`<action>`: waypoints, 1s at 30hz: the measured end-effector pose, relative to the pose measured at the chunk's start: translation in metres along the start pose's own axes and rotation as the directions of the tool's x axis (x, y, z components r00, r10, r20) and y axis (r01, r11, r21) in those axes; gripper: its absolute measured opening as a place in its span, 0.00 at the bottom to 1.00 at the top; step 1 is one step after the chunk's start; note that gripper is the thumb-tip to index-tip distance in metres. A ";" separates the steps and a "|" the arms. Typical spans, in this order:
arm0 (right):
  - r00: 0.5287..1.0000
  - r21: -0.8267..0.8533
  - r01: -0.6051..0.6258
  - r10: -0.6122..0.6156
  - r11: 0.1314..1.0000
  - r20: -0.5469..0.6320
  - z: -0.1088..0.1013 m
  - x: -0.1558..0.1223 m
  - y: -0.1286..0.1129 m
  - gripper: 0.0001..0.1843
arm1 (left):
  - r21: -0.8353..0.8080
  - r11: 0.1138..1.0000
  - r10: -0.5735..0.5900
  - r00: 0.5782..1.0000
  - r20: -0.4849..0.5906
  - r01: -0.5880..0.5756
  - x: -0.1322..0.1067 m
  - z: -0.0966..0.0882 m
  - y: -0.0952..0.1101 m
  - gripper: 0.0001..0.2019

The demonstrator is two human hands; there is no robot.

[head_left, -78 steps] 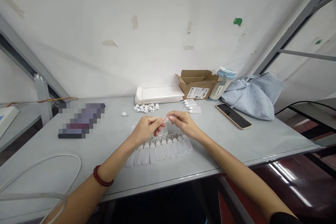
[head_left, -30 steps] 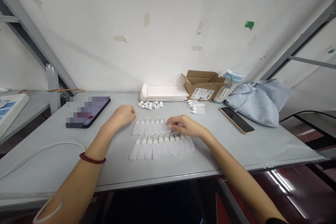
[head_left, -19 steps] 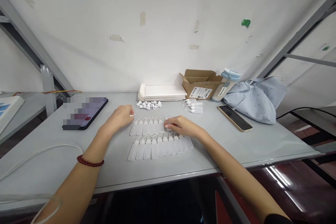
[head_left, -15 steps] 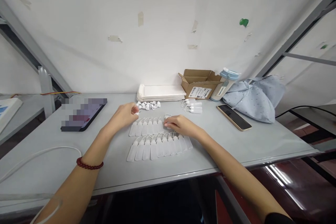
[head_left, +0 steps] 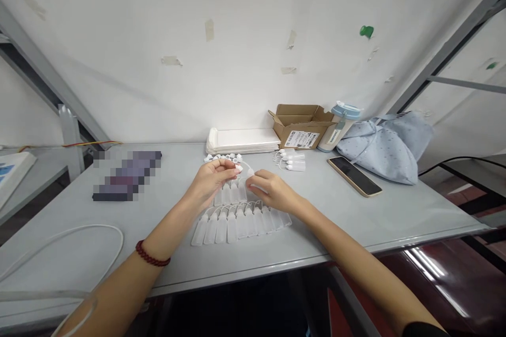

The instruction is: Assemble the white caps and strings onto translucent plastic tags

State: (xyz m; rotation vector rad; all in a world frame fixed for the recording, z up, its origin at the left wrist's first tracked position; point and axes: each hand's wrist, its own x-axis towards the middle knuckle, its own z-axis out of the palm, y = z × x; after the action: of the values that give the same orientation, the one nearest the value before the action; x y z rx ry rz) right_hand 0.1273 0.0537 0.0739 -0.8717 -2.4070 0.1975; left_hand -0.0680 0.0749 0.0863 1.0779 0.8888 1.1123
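Observation:
Pinched in the fingertips of my left hand (head_left: 209, 181) is a small white cap (head_left: 239, 168). My right hand (head_left: 274, 188), just to its right, grips a small translucent bottle (head_left: 250, 172) by its upper part; a thin white tube arcs from its top toward the cap. The fingers hide most of this bottle. Beneath my hands lies a row of flat translucent bottles (head_left: 235, 195), partly covered by my left hand. A longer row of similar bottles (head_left: 231, 225), each with a curved tube, lies nearer the table's front edge. Behind my left hand are several loose white caps (head_left: 225, 158).
At the back stand a stack of white trays (head_left: 243, 139), an open cardboard box (head_left: 302, 131) and a blue-lidded cup (head_left: 336, 126). More bottles (head_left: 294, 160) lie before the box. A phone (head_left: 353, 176) and a blue cloth bag (head_left: 385, 147) are right; a blurred-out device (head_left: 128, 176) and white cable (head_left: 95, 225) are left.
My left hand has moved right from beside the loose caps, carrying a cap up to my right hand. The tube of the bottle in my right hand now arches up between both hands.

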 end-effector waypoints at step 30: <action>0.926 0.924 -0.296 0.308 0.241 0.216 -0.015 0.003 -0.011 0.07 | 0.070 0.998 -0.016 0.980 0.198 0.002 -0.010 0.000 0.011 0.14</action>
State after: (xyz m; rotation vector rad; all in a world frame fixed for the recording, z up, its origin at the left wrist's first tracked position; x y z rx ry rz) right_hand 0.1279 0.0467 0.0911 -0.6652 -1.5178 1.6085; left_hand -0.0725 0.0661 0.0974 1.2185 0.7771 0.9525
